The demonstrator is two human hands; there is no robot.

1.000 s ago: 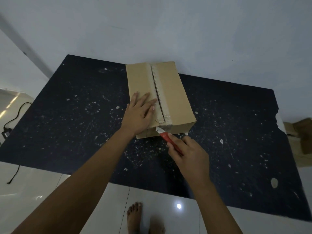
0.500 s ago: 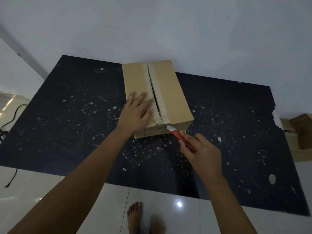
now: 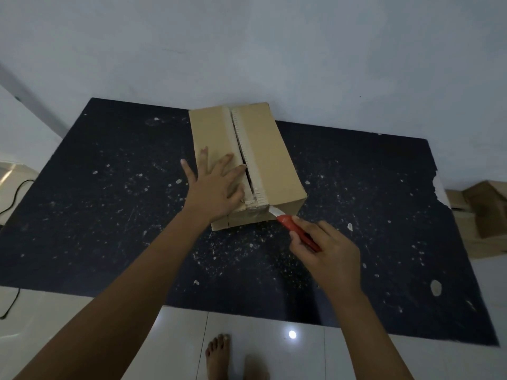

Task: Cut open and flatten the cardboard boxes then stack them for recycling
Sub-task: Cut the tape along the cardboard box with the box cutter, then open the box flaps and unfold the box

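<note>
On the dark speckled mat (image 3: 109, 215), toward its far edge near the pale wall (image 3: 274, 50): a plain brown rectangular cardboard box (image 3: 271, 160), long side running away from the camera. Top made of two flaps, taped down the middle with pale, crinkled tape (image 3: 252, 171); tape slit lengthwise, showing a narrow dark gap between the flaps. Left flap sunk slightly lower than the right one. Tape wrapped over the near end and creased there. Near end face in shadow, its corners somewhat dented.

Left hand (image 3: 216, 187) spread flat on the left flap, fingers (image 3: 227, 163) straight and fanned, tips reaching up to the slit, palm over the near left corner; pressing, gripping nothing.

Right hand (image 3: 326, 250) just off the box's near right corner, above the mat, fingers curled round a red-handled utility knife (image 3: 296, 230). Pale blade pointing up and left, tip touching or all but touching the near end face just below the taped top edge; exact contact hard to tell.

Scattered over the mat: small white flecks and scraps. At the far right, beyond the mat's torn edge, more brown cardboard (image 3: 480, 215) lying on the floor. Left of the mat, a black cable (image 3: 13, 196) across glossy white floor tiles (image 3: 247, 338). Bare feet (image 3: 219, 355) on the tiles at the bottom.
</note>
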